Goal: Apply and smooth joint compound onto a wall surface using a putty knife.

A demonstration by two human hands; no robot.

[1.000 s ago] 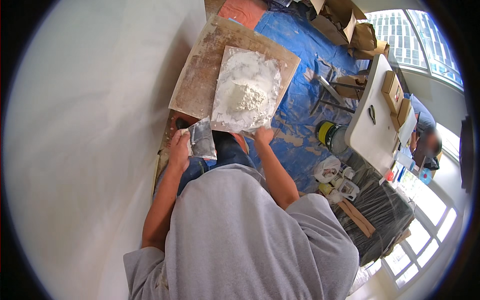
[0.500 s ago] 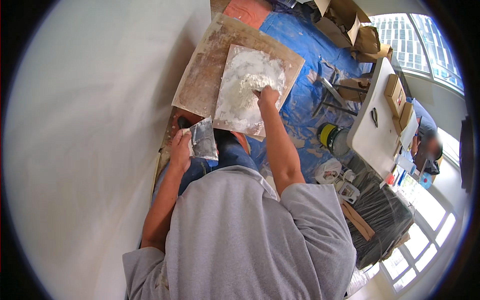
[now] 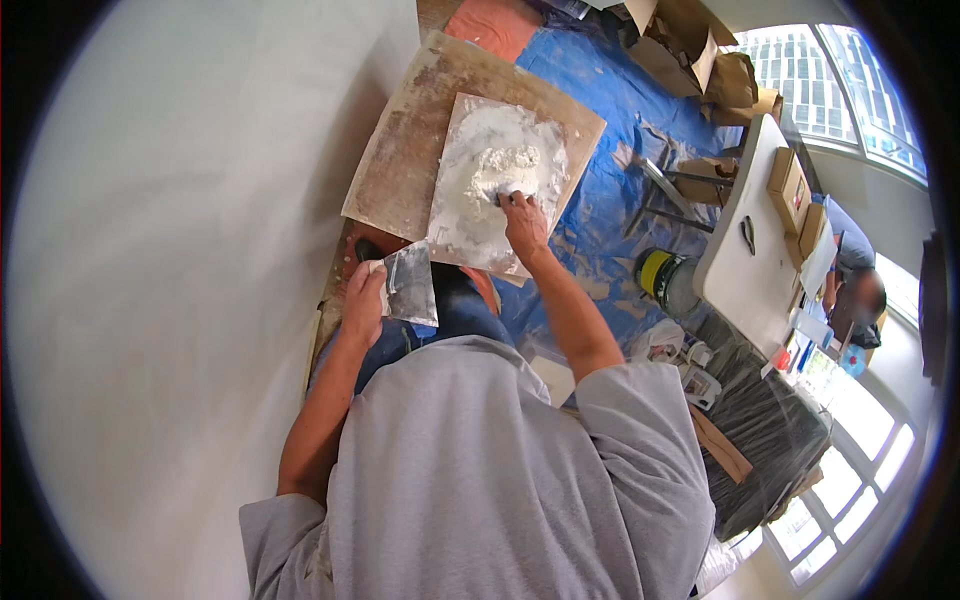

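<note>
Head view | left hand (image 3: pixel 364 300) clasping wide scraper (image 3: pixel 410 287), just left of centre | right hand (image 3: pixel 525 225) fingers curled at white mound (image 3: pixel 510 160) on small board (image 3: pixel 450 220), upper centre; whether gripping anything, can't tell | step: apparently working mound | next: probably needs board steady

Dark pliers (image 3: pixel 748 235) lie near cardboard boxes (image 3: pixel 790 190) on a white table (image 3: pixel 740 285).

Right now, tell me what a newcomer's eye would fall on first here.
Probably the pale, crumbly heap on the smeared board at upper middle, with the right hand at its near side. Next might come the broad, flat scraper in the left hand, just below the board, then the bright blue sheet on the floor to its right.
</note>
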